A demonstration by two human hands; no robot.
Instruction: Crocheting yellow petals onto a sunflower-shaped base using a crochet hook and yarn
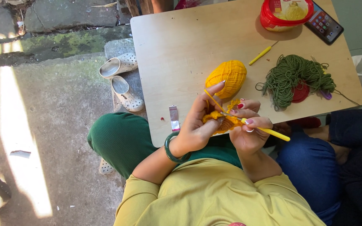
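Outdoor concrete floor, low pale wooden table [177,54] over the person's lap. Small yellow crochet piece [222,122] sits at the table's near edge, between both hands; only a short patch of fabric exists, so I judge the work early, most of it still to be made. Left hand [195,125] pinches the piece, index finger raised with the strand over it. Right hand [250,127] has its fingers closed around a yellow crochet hook [269,132], tip in the stitches. Yellow yarn ball [227,77] at 12 o'clock, nearly full. Green yarn tangle [294,77] at 2 o'clock, lying over a red disc. Stitch count and piece shape are hidden by fingers. Red-lidded tub [285,14] and phone [324,23] lie at the far edge.
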